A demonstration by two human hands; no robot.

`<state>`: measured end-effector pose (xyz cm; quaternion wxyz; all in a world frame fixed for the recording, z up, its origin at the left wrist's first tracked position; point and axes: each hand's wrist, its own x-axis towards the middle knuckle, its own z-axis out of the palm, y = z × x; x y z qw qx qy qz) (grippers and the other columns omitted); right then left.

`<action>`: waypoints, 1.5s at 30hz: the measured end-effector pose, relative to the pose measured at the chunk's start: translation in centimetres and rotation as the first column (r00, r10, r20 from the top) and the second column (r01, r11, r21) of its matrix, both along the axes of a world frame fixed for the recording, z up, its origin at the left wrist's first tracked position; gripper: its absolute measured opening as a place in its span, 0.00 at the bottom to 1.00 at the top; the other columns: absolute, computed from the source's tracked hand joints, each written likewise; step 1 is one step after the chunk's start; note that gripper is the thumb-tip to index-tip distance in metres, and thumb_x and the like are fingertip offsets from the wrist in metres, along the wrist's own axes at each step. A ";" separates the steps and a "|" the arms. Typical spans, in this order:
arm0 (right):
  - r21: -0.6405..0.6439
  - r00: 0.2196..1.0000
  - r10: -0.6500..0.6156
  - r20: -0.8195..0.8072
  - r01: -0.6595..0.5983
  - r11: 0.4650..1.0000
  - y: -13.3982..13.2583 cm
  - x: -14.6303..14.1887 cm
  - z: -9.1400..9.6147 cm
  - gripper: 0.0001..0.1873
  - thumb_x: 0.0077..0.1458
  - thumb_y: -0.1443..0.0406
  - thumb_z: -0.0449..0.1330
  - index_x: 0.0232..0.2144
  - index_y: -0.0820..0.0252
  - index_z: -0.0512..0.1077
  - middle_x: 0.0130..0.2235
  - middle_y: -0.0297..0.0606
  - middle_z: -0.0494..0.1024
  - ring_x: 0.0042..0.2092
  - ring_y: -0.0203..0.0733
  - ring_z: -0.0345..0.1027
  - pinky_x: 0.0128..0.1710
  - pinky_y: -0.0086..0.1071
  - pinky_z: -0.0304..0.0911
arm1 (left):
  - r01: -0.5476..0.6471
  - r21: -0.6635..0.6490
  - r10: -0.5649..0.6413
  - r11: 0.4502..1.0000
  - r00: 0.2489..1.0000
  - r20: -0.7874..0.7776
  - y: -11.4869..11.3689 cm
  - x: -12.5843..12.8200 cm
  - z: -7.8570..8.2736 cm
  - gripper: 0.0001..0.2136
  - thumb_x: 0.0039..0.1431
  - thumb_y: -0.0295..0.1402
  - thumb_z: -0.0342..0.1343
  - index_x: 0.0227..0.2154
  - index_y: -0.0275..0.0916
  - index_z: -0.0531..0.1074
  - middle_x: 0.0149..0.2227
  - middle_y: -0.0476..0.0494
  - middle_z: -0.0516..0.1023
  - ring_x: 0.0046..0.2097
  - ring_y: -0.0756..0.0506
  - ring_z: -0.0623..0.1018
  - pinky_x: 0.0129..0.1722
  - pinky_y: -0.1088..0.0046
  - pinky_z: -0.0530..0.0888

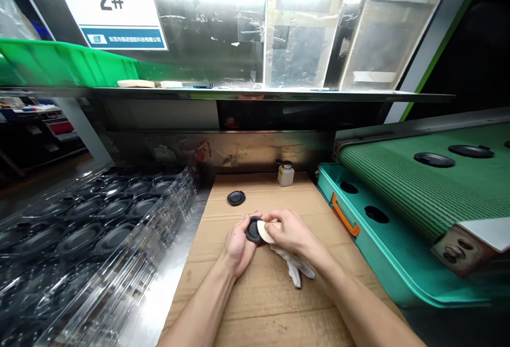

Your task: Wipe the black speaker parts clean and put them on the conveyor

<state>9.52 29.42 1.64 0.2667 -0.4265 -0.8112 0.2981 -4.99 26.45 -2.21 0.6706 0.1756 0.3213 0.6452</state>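
My left hand (238, 246) is closed round the edge of a round black plastic part (252, 229), held above the cardboard sheet (239, 310). Pinched in my right hand (290, 233) is a cream-coloured round pad (263, 231), which overlaps the right side of the black part. Whether the pad presses on the part or only covers it from this angle, I cannot tell. Below my right hand lies a white glove (295, 268), partly hidden by the wrist. Farther back on the cardboard rests another round black part (236, 198).
A small bottle (286, 175) stands at the cardboard's back. Clear trays of black parts (82, 239) fill the left. At right, a green conveyor belt (418, 187) carries black parts above a teal bin (398, 272) with an orange handle. A shelf (239, 93) with a green crate (67, 65) crosses ahead.
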 end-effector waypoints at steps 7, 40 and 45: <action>-0.335 0.979 -0.020 -0.201 -0.049 0.941 0.1 -0.7 -1.0 0.09 0.44 0.66 0.56 0.28 0.63 0.75 0.29 0.34 0.74 0.27 0.33 0.63 0.25 0.24 0.55 | -0.043 0.031 0.044 0.999 0.998 -0.035 -0.2 0.3 0.2 0.11 0.60 0.35 0.53 0.38 0.32 0.75 0.44 0.33 0.77 0.49 0.39 0.76 0.53 0.59 0.69; 0.110 0.998 0.062 -0.022 -0.060 0.992 -0.3 -0.5 -0.7 0.14 0.57 0.59 0.54 0.45 0.54 0.71 0.41 0.35 0.78 0.40 0.39 0.71 0.40 0.28 0.60 | -0.038 0.038 0.036 0.999 0.998 0.049 0.0 -0.2 0.0 0.13 0.62 0.35 0.50 0.44 0.33 0.72 0.48 0.33 0.76 0.50 0.40 0.75 0.52 0.60 0.71; 0.169 0.968 -0.218 0.127 0.196 0.966 0.9 1.7 -0.3 0.16 0.59 0.57 0.51 0.43 0.54 0.73 0.39 0.38 0.79 0.40 0.43 0.71 0.38 0.30 0.58 | -0.076 0.048 0.078 0.996 0.996 -0.044 -0.1 -0.3 0.3 0.12 0.61 0.35 0.52 0.42 0.33 0.73 0.50 0.31 0.75 0.51 0.39 0.75 0.49 0.60 0.73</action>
